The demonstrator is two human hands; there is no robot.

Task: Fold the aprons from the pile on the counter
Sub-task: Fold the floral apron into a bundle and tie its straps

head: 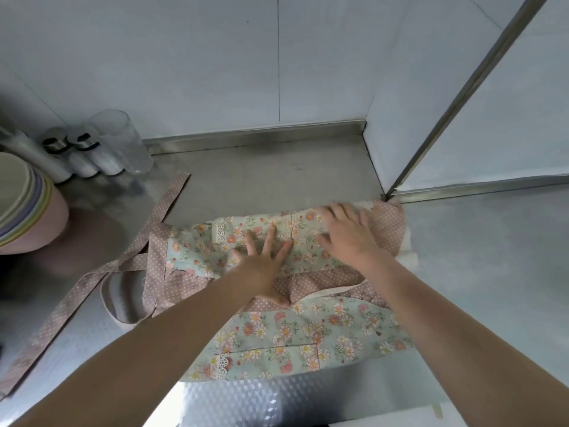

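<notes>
A floral apron [308,331] with pink dotted trim lies spread on the steel counter [261,180], its far part folded over into a band. My left hand [261,263] presses flat on that band with fingers spread. My right hand [348,232] lies flat on the band further right, fingers straight and slightly blurred. The apron's pink dotted straps [70,300] trail off to the left across the counter. A white cloth edge [408,257] peeks out under the apron's right side.
A stack of pastel bowls [27,211] stands at the left edge. Behind it are clear glasses [123,143] and metal-topped shakers [58,155]. A white wall and a metal-framed panel [462,97] close off the back and right.
</notes>
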